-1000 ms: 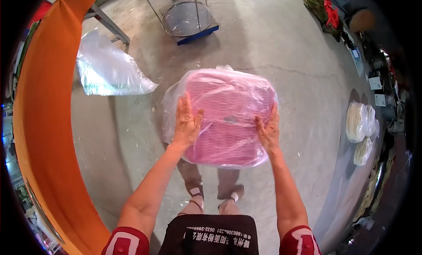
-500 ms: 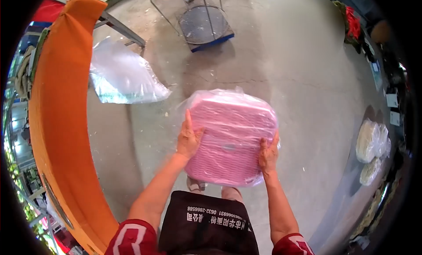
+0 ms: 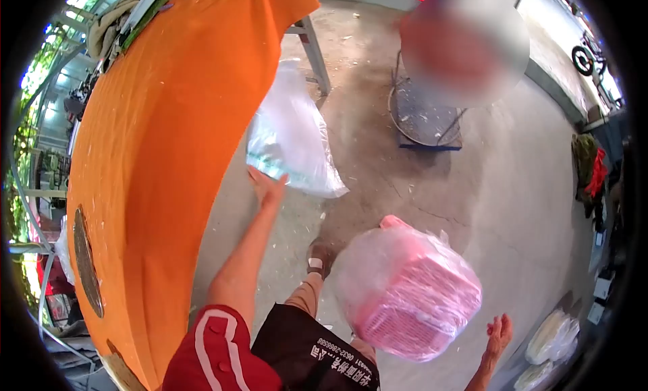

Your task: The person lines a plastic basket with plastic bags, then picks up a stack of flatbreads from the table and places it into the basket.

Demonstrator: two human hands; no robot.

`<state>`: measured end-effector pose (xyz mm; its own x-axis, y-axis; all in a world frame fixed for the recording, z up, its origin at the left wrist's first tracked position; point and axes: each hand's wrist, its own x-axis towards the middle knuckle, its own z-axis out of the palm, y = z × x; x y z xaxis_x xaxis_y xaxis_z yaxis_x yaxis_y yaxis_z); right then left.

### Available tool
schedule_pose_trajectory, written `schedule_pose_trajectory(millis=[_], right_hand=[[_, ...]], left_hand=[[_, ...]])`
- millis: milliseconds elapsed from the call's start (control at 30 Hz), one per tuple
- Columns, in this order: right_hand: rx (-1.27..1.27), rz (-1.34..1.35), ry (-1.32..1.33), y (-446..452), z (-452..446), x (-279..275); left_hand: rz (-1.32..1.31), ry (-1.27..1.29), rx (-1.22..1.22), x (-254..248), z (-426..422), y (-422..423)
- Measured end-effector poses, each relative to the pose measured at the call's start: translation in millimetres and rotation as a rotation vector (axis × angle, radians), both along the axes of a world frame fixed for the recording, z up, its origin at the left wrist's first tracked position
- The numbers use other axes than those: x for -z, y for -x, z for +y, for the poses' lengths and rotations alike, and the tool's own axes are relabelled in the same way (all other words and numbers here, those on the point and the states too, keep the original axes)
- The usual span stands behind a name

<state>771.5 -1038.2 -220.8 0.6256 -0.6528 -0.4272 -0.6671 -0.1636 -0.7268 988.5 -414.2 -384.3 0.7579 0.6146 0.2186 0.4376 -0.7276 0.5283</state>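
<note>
A pink ribbed item (image 3: 422, 303) with rounded corners, wrapped in clear film, is in front of my legs on the right. Both hands are away from it; whether it rests on the floor I cannot tell. My left hand (image 3: 268, 187) reaches forward with thumb and fingers apart, at the lower edge of a clear plastic bag (image 3: 293, 138). The fingertips overlap that edge, and no firm grip shows. My right hand (image 3: 499, 333), to the right of the pink item, is empty with its fingers loosely bent and apart.
An orange-covered table (image 3: 169, 121) runs along my left side. Ahead stands a round wire frame on a blue-edged base (image 3: 428, 118); a blurred patch hides what is above it. Film-wrapped white bundles (image 3: 552, 337) lie at the right. Concrete floor (image 3: 513, 209) stretches between.
Both hands have let go of the pink wrapped item. My left hand has moved forward and left to the clear bag, the right one off to the right. The view has turned left.
</note>
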Motion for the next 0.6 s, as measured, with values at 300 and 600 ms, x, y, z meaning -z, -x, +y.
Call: schedule_pose_trajectory(millis=[300, 600], right_hand=[[-0.763, -0.293, -0.015, -145.0, 312.0, 11.2], [-1.204, -0.535, 0.268, -236.7, 488.7, -38.7]], left_hand=[[0.303, 0.423, 0.211, -60.9, 71.8, -49.0], [0.282, 0.957, 0.462, -187.2, -3.5, 11.7]])
